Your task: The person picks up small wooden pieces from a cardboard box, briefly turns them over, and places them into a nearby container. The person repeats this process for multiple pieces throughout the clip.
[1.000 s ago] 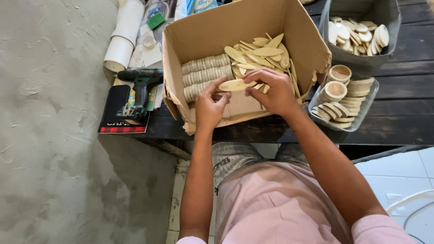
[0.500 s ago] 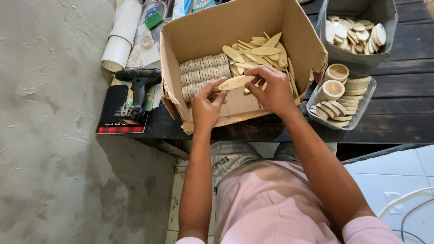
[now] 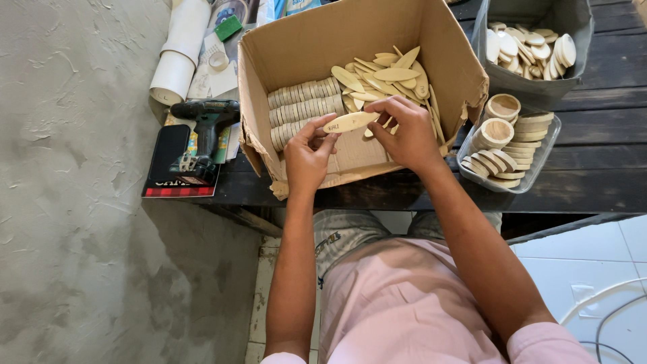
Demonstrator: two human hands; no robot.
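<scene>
Both hands over the open brown cardboard box (image 3: 350, 40) on the dark wooden bench (image 3: 593, 168). My left hand (image 3: 306, 152) pinches the left end of one flat pale wooden leaf-shaped piece (image 3: 350, 122), fingers closed on it. My right hand (image 3: 404, 131) is at its right end, fingers curled around the tip, helping hold it level above the box floor.

Inside the box: neat rows of stacked wooden pieces (image 3: 303, 111) on the left, a loose heap of the same leaf shapes (image 3: 387, 77) on the far right.

Right of the box, a clear plastic tray (image 3: 539, 168) holds small round wooden cups (image 3: 495, 131) and stacked ovals. A grey bin of round wooden discs (image 3: 532, 44) sits beyond it. Green cordless drill (image 3: 205, 125) lies left of the box.

Step in hand, as I read it: checking one piece from the heap. Next move calls for a steady two-end grip and room in the rows.
</scene>
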